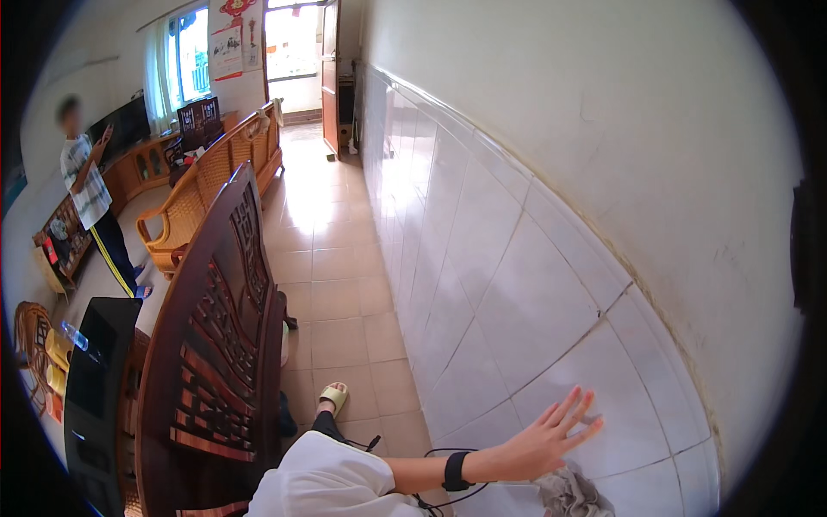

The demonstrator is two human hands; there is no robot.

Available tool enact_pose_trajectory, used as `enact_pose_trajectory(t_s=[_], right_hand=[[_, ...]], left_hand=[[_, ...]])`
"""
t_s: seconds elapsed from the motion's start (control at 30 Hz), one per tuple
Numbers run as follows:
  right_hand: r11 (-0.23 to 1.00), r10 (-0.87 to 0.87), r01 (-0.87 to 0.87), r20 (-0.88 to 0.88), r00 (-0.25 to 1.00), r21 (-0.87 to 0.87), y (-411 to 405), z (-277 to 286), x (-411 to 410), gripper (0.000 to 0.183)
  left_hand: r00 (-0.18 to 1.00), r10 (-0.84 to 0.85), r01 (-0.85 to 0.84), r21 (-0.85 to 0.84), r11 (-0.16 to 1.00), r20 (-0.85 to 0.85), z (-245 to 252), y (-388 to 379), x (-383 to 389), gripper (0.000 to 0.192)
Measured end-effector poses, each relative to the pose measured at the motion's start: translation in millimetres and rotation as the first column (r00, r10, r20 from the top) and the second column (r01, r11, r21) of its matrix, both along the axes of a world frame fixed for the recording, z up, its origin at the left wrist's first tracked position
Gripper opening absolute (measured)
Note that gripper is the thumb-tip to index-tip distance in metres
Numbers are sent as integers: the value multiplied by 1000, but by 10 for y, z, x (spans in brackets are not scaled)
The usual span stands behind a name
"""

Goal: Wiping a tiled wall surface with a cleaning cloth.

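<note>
My left hand (546, 443), a dark band (457, 471) on its wrist, reaches across to the right with its fingers spread. It holds nothing. Its fingertips are at the pale glazed wall tiles (562, 323) and appear to touch them. Just below the hand, a crumpled greyish cloth (572, 496) is bunched against the tiles. Only a sliver of skin shows beside the cloth at the bottom edge; the rest of my right hand is out of view. A thin black cable (475, 494) loops near my forearm.
A carved dark wooden bench back (213, 349) stands along my left. Beyond it are a rattan sofa (213, 174), a black-topped table (100, 368) with a plastic bottle (75, 336), and a standing person (87, 184). The tiled floor (339, 291) runs to an open door (330, 84).
</note>
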State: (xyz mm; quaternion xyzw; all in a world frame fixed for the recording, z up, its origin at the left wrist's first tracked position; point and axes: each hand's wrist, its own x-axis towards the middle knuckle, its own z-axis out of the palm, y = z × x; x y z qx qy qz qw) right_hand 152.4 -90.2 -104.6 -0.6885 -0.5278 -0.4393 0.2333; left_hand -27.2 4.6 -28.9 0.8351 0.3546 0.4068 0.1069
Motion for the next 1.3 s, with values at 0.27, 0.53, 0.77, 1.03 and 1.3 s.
enact_pose_trajectory(t_s=[0.27,0.53,0.77,1.03,1.3], right_hand=[[999,-26,27,-59,998,16,14,-96,39,70],[999,-3,8,-102,995,42,9,-170,79,76],[1000,-7,10,-86,996,27,11,-190,92,79],[999,5,-2,-79,997,37,9,-170,69,79],[999,-9,12,-91,996,31,8,-164,56,76]], left_hand=[[1000,-5,5,-10,1000,5,12,20,-8,87],[1000,-12,13,-23,1000,14,3,20,-4,88],[1000,-15,15,-19,1000,8,-10,29,8,89],[1000,-16,17,-13,1000,15,-21,27,8,89],[1000,-22,22,-19,1000,15,-29,33,5,88]])
